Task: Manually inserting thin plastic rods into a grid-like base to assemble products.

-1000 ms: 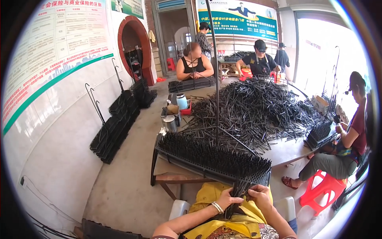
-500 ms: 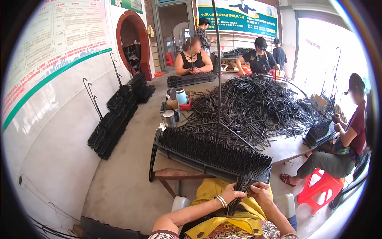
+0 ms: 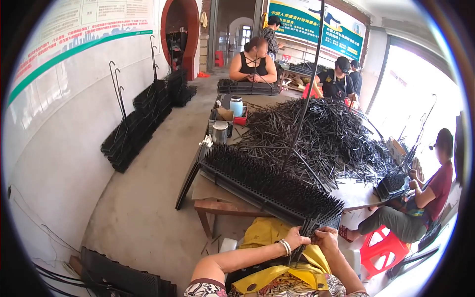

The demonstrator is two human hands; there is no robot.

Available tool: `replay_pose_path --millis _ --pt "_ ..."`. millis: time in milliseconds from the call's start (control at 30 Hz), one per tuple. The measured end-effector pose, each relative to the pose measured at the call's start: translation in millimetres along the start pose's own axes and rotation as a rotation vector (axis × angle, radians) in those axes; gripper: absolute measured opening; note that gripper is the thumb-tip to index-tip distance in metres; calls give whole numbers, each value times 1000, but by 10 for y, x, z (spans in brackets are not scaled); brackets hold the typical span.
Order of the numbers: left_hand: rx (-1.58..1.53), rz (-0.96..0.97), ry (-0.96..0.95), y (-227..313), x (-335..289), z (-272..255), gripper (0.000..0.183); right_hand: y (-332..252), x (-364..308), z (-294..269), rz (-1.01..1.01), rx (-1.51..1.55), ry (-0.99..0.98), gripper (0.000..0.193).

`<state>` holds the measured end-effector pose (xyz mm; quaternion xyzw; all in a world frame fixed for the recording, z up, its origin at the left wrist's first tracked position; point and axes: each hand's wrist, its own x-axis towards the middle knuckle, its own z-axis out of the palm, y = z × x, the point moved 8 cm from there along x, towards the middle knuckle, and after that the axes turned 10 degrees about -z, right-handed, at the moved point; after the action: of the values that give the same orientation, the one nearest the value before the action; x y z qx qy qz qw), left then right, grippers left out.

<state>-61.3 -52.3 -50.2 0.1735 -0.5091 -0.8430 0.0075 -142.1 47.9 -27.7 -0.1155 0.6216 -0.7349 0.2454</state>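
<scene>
My left hand [image 3: 295, 238] is closed around a bundle of thin black sticks [image 3: 308, 227], which points up and down over my lap. Beside it, my right hand [image 3: 326, 238] has its fingers pinched together near the bundle's right side; whatever lies between the fingertips is too small to make out. Just beyond both hands is a long black perforated rack [image 3: 247, 192], slanting from far left to near right. Rows of black sticks stand upright in its holes, and its near right end shows bare holes. A yellow apron [image 3: 264, 232] covers my lap.
A big heap of loose black sticks [image 3: 321, 133] lies on the table [image 3: 217, 189], with a metal cup [image 3: 220, 132] at its left. A tall dark rod [image 3: 303, 99] rises behind the rack. Stacked racks [image 3: 136, 123] line the left wall. Co-workers sit around; one uses a red stool [image 3: 381, 251].
The whole view has shifted and tilted, so the table and rack appear slanted more. Both hands stay together at the bundle, close to the rack's near end.
</scene>
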Motion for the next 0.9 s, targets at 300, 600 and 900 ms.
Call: replay_pose_path --millis 300,600,900 --pt "122 -51 89 116 -195 6 23 -458 108 -510 -453 -172 160 7" --pt "-107 -14 89 231 -127 15 17 -1030 130 -806 -681 -235 320 15" --pt "-127 -55 94 70 -258 146 19 -1072 155 -723 -990 -472 275 11"
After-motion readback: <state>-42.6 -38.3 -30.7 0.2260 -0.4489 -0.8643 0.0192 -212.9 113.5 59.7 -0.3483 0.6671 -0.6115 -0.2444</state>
